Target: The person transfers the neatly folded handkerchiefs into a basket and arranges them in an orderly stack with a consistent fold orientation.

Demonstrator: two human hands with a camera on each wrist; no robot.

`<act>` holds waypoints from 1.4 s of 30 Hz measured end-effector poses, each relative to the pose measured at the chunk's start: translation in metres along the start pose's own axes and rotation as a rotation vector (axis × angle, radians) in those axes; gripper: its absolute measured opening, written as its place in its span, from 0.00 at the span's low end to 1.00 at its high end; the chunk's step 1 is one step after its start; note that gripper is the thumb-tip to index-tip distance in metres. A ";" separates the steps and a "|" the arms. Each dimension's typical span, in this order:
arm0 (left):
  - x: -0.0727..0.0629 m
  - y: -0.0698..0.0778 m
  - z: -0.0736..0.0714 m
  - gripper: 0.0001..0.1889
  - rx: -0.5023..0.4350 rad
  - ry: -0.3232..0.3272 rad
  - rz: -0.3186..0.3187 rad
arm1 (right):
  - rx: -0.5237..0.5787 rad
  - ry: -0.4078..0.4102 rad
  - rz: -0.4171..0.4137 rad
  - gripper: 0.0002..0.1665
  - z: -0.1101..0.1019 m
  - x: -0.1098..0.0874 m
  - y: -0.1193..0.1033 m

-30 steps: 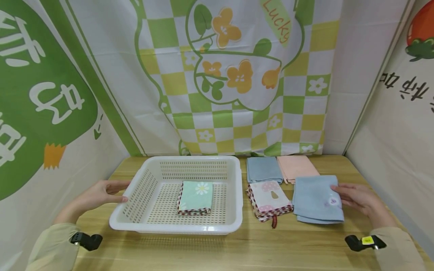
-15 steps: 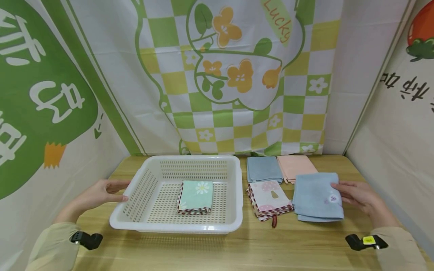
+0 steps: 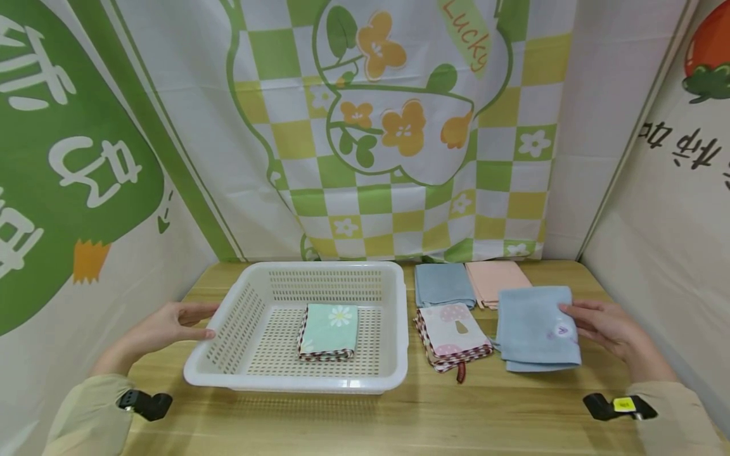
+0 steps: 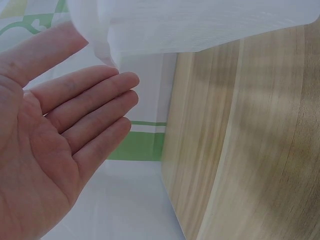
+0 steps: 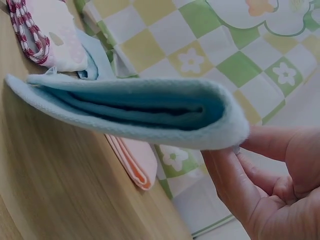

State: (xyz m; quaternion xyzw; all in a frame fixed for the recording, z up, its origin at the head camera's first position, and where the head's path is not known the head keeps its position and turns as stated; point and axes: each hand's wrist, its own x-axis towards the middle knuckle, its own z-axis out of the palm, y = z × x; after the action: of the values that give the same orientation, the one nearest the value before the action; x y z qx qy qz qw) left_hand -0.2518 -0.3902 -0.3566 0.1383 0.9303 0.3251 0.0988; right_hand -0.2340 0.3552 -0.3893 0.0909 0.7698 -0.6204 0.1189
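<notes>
A white plastic basket stands on the table with a folded mint towel, printed with daisies, inside it. At its left rim is my left hand; in the left wrist view the thumb and index finger pinch the rim while the other fingers stay straight. My right hand holds a folded light blue towel by its right edge, thumb on top and fingers underneath. In the right wrist view the towel's folded layers show, tilted up with its right side above the table.
A white and pink folded towel with a checked edge lies between basket and right hand. Behind it are a grey-blue towel and a pink towel. A printed curtain backs the wooden table.
My right hand has raised the light blue towel's right side and drawn it slightly right, away from the white and pink towel. The left hand and basket have stayed put.
</notes>
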 end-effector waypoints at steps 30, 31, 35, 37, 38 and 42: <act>0.000 0.002 0.000 0.37 0.012 0.000 0.005 | 0.012 -0.063 -0.073 0.48 -0.004 -0.001 -0.010; 0.000 0.002 0.000 0.37 0.015 0.000 0.009 | 0.017 -0.061 -0.076 0.47 -0.004 -0.001 -0.010; 0.000 0.003 0.000 0.37 0.020 0.002 0.010 | 0.047 -0.067 -0.083 0.46 -0.003 -0.002 -0.012; 0.000 0.003 0.000 0.36 0.023 0.001 0.014 | 0.066 -0.073 -0.087 0.45 -0.003 -0.002 -0.012; 0.000 0.003 0.000 0.36 0.020 0.002 0.013 | 0.080 -0.076 -0.087 0.42 -0.003 -0.002 -0.013; 0.000 0.004 0.000 0.36 0.020 0.001 0.016 | 0.112 -0.085 -0.094 0.35 -0.004 -0.002 -0.014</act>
State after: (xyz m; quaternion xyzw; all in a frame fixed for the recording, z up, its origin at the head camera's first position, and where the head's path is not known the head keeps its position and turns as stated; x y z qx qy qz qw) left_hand -0.2513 -0.3873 -0.3543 0.1466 0.9324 0.3168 0.0942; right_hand -0.2365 0.3560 -0.3749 0.0350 0.7316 -0.6708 0.1170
